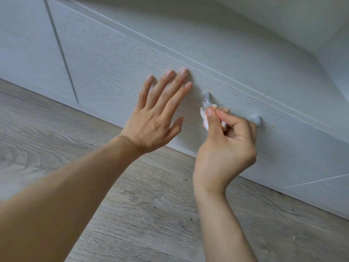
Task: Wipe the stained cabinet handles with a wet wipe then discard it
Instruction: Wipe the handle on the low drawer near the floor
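A pale grey drawer front (pixel 117 59) carries a silver bar handle (pixel 207 100) whose other end (pixel 257 120) shows past my fingers. My right hand (pixel 224 144) is shut on a crumpled white wet wipe (pixel 204 118) with orange-brown stains, pressed against the left part of the handle. The middle of the handle is hidden behind my fingers and the wipe. My left hand (pixel 156 114) lies flat and open on the drawer front, just left of the handle, fingers spread. Faint brownish specks mark the drawer near the handle's right end.
Grey wood-look floor (pixel 132 214) runs below the cabinet. Another cabinet door with a vertical seam (pixel 62 52) stands to the left. A white countertop edge (pixel 283 25) overhangs the drawer at the top right. A small crumb (pixel 293 237) lies on the floor at right.
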Demonstrator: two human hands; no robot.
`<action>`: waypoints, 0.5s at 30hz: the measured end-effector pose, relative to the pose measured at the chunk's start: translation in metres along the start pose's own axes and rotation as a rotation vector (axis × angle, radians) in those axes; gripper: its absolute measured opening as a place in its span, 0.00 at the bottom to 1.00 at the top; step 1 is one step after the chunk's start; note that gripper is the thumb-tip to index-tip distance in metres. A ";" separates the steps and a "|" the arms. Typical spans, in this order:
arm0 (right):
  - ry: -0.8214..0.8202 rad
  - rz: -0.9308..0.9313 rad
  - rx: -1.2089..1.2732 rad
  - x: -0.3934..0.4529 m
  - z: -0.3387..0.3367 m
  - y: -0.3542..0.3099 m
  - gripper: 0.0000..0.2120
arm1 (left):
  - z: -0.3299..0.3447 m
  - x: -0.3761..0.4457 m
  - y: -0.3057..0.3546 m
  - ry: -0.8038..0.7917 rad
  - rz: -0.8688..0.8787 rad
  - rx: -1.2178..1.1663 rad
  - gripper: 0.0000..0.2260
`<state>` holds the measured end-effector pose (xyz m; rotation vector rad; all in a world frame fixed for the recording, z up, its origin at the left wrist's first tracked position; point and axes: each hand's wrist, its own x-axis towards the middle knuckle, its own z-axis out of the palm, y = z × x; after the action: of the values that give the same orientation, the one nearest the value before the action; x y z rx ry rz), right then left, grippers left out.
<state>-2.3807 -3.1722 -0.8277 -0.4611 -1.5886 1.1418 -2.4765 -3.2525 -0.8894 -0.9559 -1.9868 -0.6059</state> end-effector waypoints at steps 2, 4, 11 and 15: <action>0.010 0.003 0.019 0.002 -0.001 -0.001 0.05 | 0.001 0.001 0.001 0.003 -0.003 0.005 0.28; 0.003 -0.006 0.014 0.002 0.003 -0.002 0.04 | 0.001 0.001 0.001 0.002 -0.002 0.006 0.28; 0.112 0.146 0.046 0.013 -0.022 0.004 0.06 | 0.002 -0.001 0.000 0.005 0.008 0.009 0.28; -0.005 0.041 0.074 -0.001 -0.006 -0.011 0.06 | 0.005 -0.002 -0.002 0.022 -0.049 0.016 0.28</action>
<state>-2.3718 -3.1756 -0.8188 -0.4439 -1.5419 1.2291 -2.4797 -3.2516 -0.8940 -0.8895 -1.9972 -0.6248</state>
